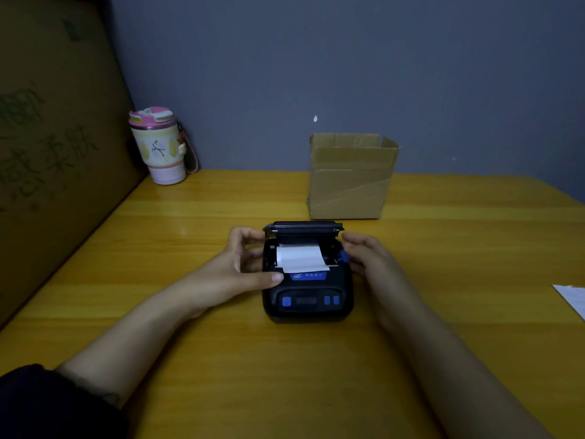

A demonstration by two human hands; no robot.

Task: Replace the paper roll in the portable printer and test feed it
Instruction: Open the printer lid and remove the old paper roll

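Yellow table (190, 312), grey wall behind; printer (307, 293) sits mid-table, lid (303, 228) raised, roll (299, 256) seated in its bay, paper tail draped forward, all between the two sets of fingers. Left hand (245, 264) spread loosely against the printer's near side, thumb by the tail; right hand (364, 256) curled at the opposite side, grip unclear. Printer: probably light, rigid, smooth plastic, best held by its flanks; paper: thin, tearable, best handled by its edges.

Black printer (307, 299) (blue buttons), white paper (300, 258), yellow table (221, 359), floral pink-lidded cup (158, 147).
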